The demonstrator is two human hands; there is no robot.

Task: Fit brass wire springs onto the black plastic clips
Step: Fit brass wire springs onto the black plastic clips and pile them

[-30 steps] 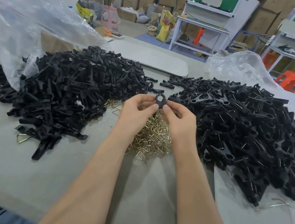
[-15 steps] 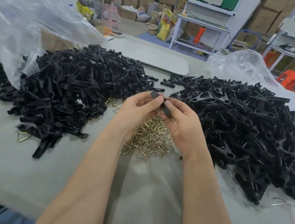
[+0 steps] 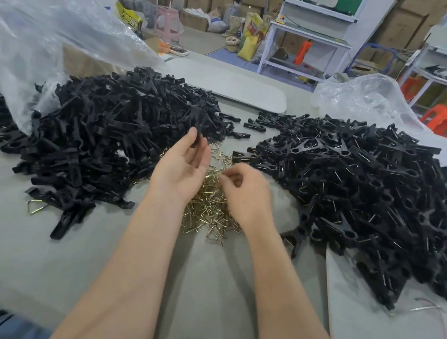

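Black plastic clip (image 3: 198, 136) sat pinched between the thumb and fingertips of the left hand (image 3: 181, 166), palm up. Its long axis ran roughly away from the person; which end led was unclear. The right hand (image 3: 243, 192) hovered with curled fingers over the heap of brass wire springs (image 3: 206, 212) on the grey table (image 3: 26, 252); blur hid whether it held one.

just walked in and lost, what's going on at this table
A person is assembling clips at a table. The left hand pinches one black clip above the heap of brass springs, while the right hand curls down into that heap; blur hides whether it has a spring. A pile of bare clips lies to the left, and a pile on the right shows wires already fitted.
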